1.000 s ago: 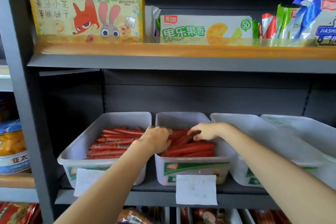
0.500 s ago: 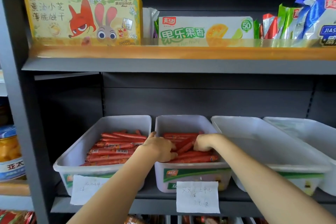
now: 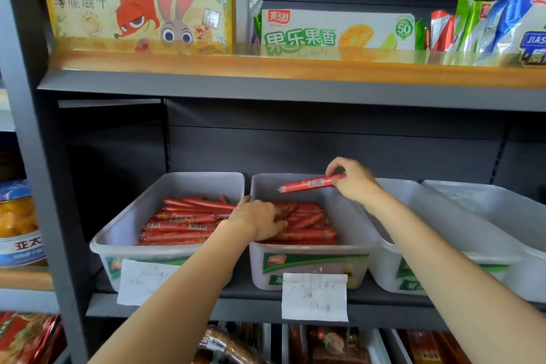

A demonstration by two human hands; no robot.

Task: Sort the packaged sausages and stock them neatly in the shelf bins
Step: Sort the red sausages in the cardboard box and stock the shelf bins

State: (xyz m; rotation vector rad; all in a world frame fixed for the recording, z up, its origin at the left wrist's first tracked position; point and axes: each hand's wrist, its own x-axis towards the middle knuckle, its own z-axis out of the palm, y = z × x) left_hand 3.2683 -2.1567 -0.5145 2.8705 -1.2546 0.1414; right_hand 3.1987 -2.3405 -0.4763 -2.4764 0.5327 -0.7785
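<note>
Two white plastic bins on the middle shelf hold red packaged sausages. The left bin [image 3: 124, 227] has a flat layer of them [image 3: 183, 221]. My left hand [image 3: 260, 220] rests on the pile of sausages [image 3: 307, 224] in the middle bin [image 3: 351, 221], fingers curled among them. My right hand [image 3: 353, 179] pinches a single red sausage [image 3: 310, 184] by its right end and holds it level above the back of that bin.
Two more white bins [image 3: 461, 224] stand to the right, no sausages showing in them. Paper labels [image 3: 314, 297] hang on the shelf front. Snack boxes [image 3: 139, 9] fill the shelf above, canned fruit [image 3: 17, 221] sits at left, more packaged meat lies below.
My right hand has come up out of the middle bin with one sausage pinched in its fingers. My left hand has stayed on the pile.
</note>
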